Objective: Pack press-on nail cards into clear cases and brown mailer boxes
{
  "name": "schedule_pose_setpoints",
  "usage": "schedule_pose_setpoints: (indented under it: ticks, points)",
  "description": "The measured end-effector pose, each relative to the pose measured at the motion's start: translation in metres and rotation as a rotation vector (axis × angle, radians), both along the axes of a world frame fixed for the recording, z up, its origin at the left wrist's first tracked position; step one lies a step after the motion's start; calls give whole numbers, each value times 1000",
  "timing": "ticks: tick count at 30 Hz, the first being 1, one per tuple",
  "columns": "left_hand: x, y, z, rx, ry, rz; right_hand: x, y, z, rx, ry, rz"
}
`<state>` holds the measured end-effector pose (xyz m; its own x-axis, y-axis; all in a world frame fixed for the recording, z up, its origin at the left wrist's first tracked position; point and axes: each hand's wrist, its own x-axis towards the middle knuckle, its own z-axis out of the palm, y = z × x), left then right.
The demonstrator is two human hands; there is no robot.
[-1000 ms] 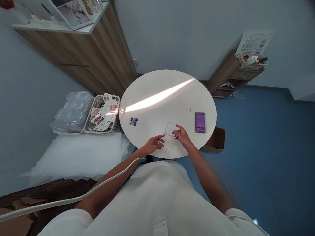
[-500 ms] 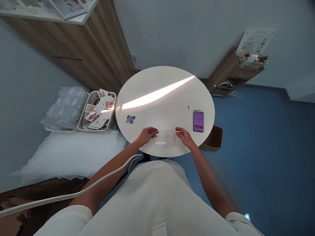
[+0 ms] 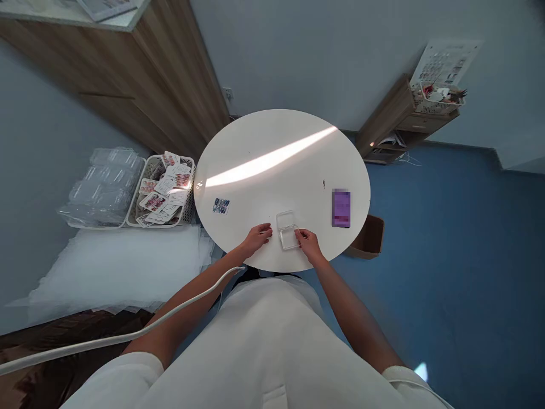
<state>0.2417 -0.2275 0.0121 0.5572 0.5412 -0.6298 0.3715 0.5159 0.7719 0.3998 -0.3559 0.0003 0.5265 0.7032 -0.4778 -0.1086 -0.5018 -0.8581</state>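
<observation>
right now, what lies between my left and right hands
The open clear case, touched by the right hand; a narrow stretch of white tabletop separates it from the left hand. The head view shows this.

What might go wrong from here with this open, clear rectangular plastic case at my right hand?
The open, clear rectangular plastic case is near the front edge of the round white table, and only your right hand touches it, so a knock might send it off.

The long white cable crosses your left arm in view and could possibly snag.
</observation>
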Motion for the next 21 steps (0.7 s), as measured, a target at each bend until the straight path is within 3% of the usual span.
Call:
schedule_pose_setpoints:
  ticks: [3, 6, 13, 21]
  points:
    - [1, -14, -12, 33, -8, -112, -12, 3, -15, -5, 38, -101]
    - [5, -22, -20, 84, -48, -175, -15, 5, -22, -42, 22, -103]
    - [9, -22, -26, 181, -61, -243, -11, 4, -17, -139, -359, 232]
    - [8, -30, -14, 291, 65, -231, -19, -12, -21, -178, -513, 282]
